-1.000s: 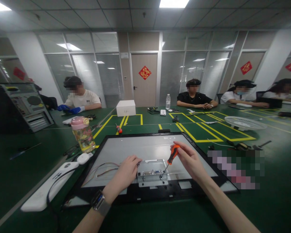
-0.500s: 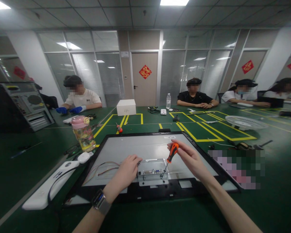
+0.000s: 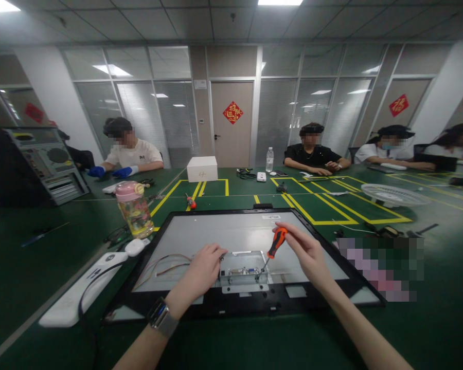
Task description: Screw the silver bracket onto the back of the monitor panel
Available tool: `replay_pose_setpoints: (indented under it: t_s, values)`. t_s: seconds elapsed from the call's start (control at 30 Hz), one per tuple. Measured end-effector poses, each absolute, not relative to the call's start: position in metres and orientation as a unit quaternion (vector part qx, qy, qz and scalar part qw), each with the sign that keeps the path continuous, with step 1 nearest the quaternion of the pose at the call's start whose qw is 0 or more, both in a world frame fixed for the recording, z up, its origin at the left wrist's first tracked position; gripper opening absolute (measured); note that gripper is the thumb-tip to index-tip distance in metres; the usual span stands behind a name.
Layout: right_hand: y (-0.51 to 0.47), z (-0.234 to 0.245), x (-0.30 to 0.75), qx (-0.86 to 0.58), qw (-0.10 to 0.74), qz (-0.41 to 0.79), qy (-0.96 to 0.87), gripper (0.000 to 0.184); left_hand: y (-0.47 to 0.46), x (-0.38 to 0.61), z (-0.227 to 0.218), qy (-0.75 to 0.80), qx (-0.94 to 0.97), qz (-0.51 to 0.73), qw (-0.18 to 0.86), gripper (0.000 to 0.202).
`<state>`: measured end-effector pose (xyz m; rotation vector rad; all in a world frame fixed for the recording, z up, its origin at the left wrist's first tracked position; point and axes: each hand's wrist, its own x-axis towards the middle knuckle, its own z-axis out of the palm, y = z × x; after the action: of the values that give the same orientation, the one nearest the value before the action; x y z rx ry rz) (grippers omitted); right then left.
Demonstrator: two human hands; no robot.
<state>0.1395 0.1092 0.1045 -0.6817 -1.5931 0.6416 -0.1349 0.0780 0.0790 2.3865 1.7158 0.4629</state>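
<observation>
Orange plastic forms the handle of the screwdriver (image 3: pixel 277 242), just right of centre in the lower half of the frame. The right hand (image 3: pixel 308 254) holds it with thumb and fingers closed round the handle's upper end. Its thin steel shaft slants down and left, and the tip meets the right edge of the cover (image 3: pixel 244 271), a small box of bright sheet metal at lower centre. The left hand (image 3: pixel 202 272) is curled against the cover's left edge with its fingertips touching. Whether they pinch the cover or merely press it cannot be told. The cover sits on the matt grey back of the panel (image 3: pixel 216 234), which lies flat inside a glossy black bezel (image 3: pixel 247 304) on the green table (image 3: pixel 42 267).

By its looks, the screwdriver is light, stiff and easy to spin, and is best taken at the handle. The cover seems thin, light, sharp-edged and easily bent, so its side walls offer the safest hold. The panel is probably broad and fragile and should be gripped by the bezel only.

Thin coloured wires (image 3: pixel 165 263), soft and easily snagged, loop left of the cover. A clear bottle (image 3: pixel 134 209) with a pink lid stands near the panel's upper left corner.
</observation>
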Motion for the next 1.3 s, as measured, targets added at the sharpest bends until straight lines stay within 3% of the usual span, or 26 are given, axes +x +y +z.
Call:
replay_pose_setpoints:
  t_s: [0.13, 0.37, 0.5, 0.7, 0.87, 1.3]
  values:
    - [0.112, 0.103, 0.137, -0.293, 0.634, 0.271, -0.662, 0.019, 0.078, -0.134, 0.08, 0.575, 0.8, 0.153, 0.081, 0.045]
    - [0.11, 0.098, 0.136, -0.293, 0.617, 0.316, -0.658, 0.024, 0.075, -0.133, 0.083, 0.579, 0.798, 0.147, 0.081, 0.044]
    - [0.113, 0.096, 0.136, -0.298, 0.644, 0.28, -0.647, 0.018, 0.077, -0.134, 0.08, 0.577, 0.799, 0.148, 0.078, 0.044]
    - [0.111, 0.099, 0.14, -0.304, 0.606, 0.315, -0.664, 0.027, 0.077, -0.134, 0.079, 0.573, 0.802, 0.153, 0.073, 0.044]
    - [0.111, 0.102, 0.136, -0.314, 0.632, 0.301, -0.642, 0.024, 0.077, -0.133, 0.077, 0.578, 0.801, 0.143, 0.066, 0.044]
    - [0.114, 0.096, 0.132, -0.31, 0.646, 0.369, -0.592, 0.027, 0.075, -0.124, 0.072, 0.587, 0.807, 0.051, -0.038, 0.053]
